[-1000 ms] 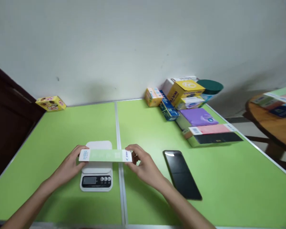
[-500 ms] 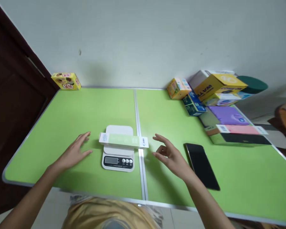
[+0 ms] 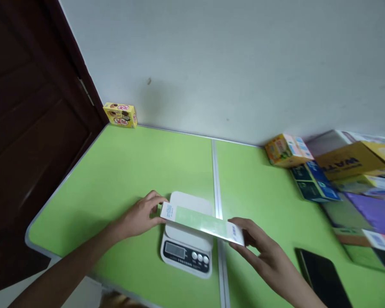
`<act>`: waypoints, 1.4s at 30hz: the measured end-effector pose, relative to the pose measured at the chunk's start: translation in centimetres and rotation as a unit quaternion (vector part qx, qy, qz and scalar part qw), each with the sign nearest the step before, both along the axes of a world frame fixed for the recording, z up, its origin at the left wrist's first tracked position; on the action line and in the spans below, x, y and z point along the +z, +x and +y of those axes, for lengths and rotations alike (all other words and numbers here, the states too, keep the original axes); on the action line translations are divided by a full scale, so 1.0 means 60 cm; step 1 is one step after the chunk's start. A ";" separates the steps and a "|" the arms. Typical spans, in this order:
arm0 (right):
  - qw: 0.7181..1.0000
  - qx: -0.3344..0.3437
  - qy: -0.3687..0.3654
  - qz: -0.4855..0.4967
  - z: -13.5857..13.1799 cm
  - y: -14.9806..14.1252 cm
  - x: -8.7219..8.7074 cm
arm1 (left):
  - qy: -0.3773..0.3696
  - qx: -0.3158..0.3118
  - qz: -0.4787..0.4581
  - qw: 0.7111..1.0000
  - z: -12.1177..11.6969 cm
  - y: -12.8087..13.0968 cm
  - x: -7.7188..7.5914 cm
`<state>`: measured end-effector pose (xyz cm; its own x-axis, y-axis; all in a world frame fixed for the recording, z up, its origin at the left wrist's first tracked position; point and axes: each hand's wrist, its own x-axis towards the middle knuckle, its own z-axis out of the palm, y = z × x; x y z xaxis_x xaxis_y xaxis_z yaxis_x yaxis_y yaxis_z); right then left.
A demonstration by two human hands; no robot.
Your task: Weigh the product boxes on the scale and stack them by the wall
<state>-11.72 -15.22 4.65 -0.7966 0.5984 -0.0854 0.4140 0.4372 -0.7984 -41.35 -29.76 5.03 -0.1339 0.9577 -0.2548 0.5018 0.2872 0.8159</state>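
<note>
A long, narrow white and pale-green box (image 3: 200, 222) lies across the top of a white kitchen scale (image 3: 188, 261); whether it still rests on the plate or is slightly lifted, I cannot tell. My left hand (image 3: 144, 215) pinches the box's left end between thumb and fingers. At the other end, my right hand (image 3: 258, 244) grips it with the thumb below and fingers above. The scale's display and round buttons face me, and part of its plate is hidden under the box.
A yellow box (image 3: 120, 115) stands at the far left corner by the wall. Several boxes, including an orange one (image 3: 287, 150) and a dark green and blue one (image 3: 315, 182), are piled at the right. A black phone (image 3: 324, 278) lies near my right forearm.
Both hands have come inward and closed on the two ends of the long box, which they were apart from before. The view has turned left, shifting everything rightward and tilting it.
</note>
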 end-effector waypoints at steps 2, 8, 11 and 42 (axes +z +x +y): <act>1.000 0.007 0.003 0.008 0.017 -0.030 0.007 | 0.015 0.019 -0.029 0.999 0.010 -0.032 0.005; 0.999 -0.015 0.024 0.044 0.092 -0.209 -0.015 | 0.116 0.166 -0.047 0.978 0.075 -0.159 -0.020; 0.997 -0.025 0.016 0.065 0.122 -0.331 -0.035 | 0.126 0.271 -0.013 0.954 0.108 -0.238 -0.050; 0.992 -0.044 0.022 0.119 0.217 -0.812 -0.140 | 0.196 0.502 0.066 0.840 0.273 -0.610 -0.145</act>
